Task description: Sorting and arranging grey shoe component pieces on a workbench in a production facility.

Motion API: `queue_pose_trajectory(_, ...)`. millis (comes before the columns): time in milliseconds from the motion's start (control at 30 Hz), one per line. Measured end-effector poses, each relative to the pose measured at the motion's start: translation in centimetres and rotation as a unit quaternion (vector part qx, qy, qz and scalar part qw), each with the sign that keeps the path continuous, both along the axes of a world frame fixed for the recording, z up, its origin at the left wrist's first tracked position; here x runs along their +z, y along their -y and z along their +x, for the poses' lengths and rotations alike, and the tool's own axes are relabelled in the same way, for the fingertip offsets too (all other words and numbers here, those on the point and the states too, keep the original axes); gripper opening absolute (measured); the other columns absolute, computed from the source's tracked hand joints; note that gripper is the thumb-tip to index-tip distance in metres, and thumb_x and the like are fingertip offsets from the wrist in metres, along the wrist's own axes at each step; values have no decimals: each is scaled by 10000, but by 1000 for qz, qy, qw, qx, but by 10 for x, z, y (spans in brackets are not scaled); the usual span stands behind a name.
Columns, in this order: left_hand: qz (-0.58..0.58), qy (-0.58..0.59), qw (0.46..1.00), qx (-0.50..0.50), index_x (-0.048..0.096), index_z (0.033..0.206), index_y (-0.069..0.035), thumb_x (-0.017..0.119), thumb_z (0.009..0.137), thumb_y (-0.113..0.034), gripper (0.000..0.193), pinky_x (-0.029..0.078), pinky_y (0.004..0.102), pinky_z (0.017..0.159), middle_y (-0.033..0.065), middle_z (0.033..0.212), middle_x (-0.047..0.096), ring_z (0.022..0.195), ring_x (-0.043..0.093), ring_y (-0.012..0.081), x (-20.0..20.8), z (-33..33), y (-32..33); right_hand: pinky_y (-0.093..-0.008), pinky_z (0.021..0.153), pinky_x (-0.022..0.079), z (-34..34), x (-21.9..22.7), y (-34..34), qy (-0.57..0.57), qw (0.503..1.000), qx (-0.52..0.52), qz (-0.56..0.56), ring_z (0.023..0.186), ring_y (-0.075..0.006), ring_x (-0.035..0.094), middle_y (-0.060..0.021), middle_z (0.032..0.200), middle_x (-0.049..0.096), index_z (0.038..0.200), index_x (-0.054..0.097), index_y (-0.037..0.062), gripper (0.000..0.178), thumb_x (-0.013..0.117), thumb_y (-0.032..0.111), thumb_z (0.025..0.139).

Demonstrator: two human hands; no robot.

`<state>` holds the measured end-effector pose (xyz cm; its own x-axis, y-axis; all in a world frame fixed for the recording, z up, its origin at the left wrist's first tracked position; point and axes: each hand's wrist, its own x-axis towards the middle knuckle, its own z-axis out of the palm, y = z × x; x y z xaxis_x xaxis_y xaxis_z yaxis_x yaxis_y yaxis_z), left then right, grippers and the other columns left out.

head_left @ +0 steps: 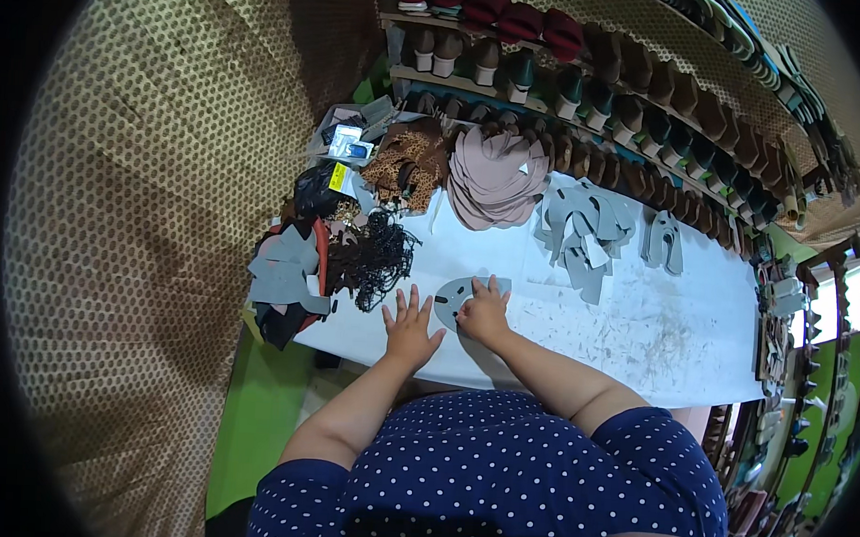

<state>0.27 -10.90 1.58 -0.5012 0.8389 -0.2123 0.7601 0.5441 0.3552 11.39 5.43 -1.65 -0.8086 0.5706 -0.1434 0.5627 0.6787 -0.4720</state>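
On the white-covered table lies a flat grey shoe-upper piece [449, 290] with a rounded end and several dark cut-out slots. My right hand [487, 314] is over its right part and hides some of it. The thumb and a bent finger of that hand come together at the piece's surface, while other fingers reach out across it. Just left of the piece, my left hand [410, 335] is palm down with its fingers spread, holding nothing. A tangle of black strappy cut pieces [382, 257] is beyond the left hand.
Stacked pink cut pieces [496, 180] and leopard-print pieces [406, 162] lie at the back. Loose grey cut-outs [586, 223] are at the back right. Grey scraps [286, 267] heap at the left edge. Shelves of shoes [572, 92] rise behind; dark scraps litter the tabletop [658, 326].
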Motion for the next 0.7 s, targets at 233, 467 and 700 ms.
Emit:
queue_pose_trajectory(233, 15, -11, 1000, -13, 356, 1557, -94, 606, 913, -492, 798, -17, 669, 1180, 174, 1688, 107, 1559, 11, 393, -13, -2, 3, -810, 1077, 151, -7, 5, 8, 42, 999, -19, 11, 1476, -518, 217, -185, 1564, 407, 860, 790, 161, 138, 764, 247, 755)
queue_pose_trajectory(467, 23, -7, 1000, 8, 429, 1525, -154, 639, 900, -448, 722, -19, 676, 1176, 179, 1685, 123, 1558, 6, 401, -14, -2, -2, -781, 1099, 165, 14, -8, 12, -72, 991, 80, 78, 1483, -420, 273, -135, 1523, 457, 972, 764, 161, 189, 743, 212, 791)
queue_pose_trajectory(700, 76, 77, 990, 87, 790, 1005, -173, 727, 834, -350, 254, -32, 708, 1152, 216, 1675, 137, 1543, -15, 462, 5, -2, -27, -730, 1151, 112, 49, -4, 18, -56, 970, 202, 126, 1521, -383, 201, -152, 1608, 325, 1369, 602, 126, 514, 622, 373, 920)
